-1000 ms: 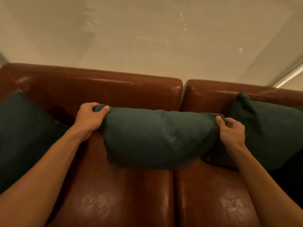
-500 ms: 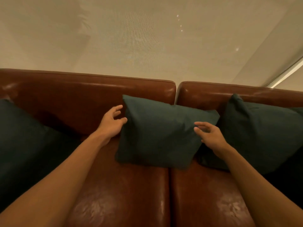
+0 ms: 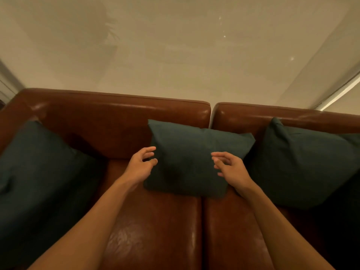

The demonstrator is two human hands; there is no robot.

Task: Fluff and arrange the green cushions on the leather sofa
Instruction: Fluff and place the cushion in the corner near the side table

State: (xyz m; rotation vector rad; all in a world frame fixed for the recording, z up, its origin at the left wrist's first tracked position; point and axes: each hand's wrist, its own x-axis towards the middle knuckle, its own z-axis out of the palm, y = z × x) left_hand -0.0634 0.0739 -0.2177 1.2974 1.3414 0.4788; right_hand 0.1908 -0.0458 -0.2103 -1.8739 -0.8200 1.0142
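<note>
A dark green cushion (image 3: 191, 154) leans upright against the back of the brown leather sofa (image 3: 120, 121), over the seam between the two seats. My left hand (image 3: 141, 165) hovers at its left edge, fingers spread, holding nothing. My right hand (image 3: 230, 168) is in front of its right half, fingers apart and empty. A second green cushion (image 3: 303, 162) leans at the right, overlapping the middle one's right corner. A third green cushion (image 3: 39, 182) lies at the left end.
The sofa's two seat pads (image 3: 155, 230) stretch toward me below the cushions. A pale wall (image 3: 175, 55) rises behind the backrest. A light strip (image 3: 339, 94) runs along the upper right.
A second ago both hands gripped the middle cushion's top corners and stretched it wide. They let go; the cushion now stands upright and both hands have drawn back, open.
</note>
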